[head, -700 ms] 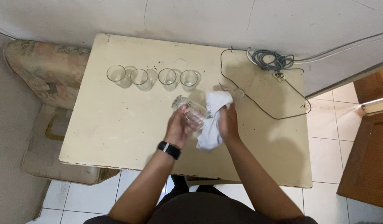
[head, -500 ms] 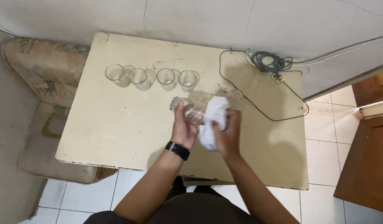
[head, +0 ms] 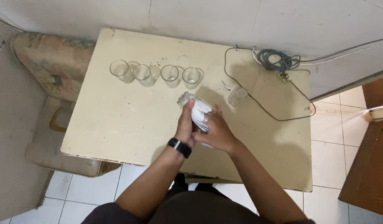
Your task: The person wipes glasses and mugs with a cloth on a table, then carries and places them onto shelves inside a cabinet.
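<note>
My left hand (head: 185, 126) grips a clear drinking glass (head: 185, 99) tipped on its side, just above the middle of the frame over the tabletop (head: 117, 120). My right hand (head: 214, 132) is closed on a white cloth (head: 198, 112), most of it stuffed into the glass's mouth, with my fingers pressed against it. A black watch (head: 179, 147) sits on my left wrist.

I judge this to be the wiping of the inside; the next move seems to call for a twist of the cloth against the wall while my left hand keeps the glass steady.

Above my hands, four clear glasses (head: 156, 74) stand upright in a row, and a fifth small glass (head: 236, 95) stands alone to the right, beside a thin dark cable (head: 262, 108). A grey coiled cord (head: 278, 61) lies in the upper right.

Compared with a moment ago, the cloth hung loose and spread beside the glass; now it is bunched up and pushed in, and my hands are closer together.
</note>
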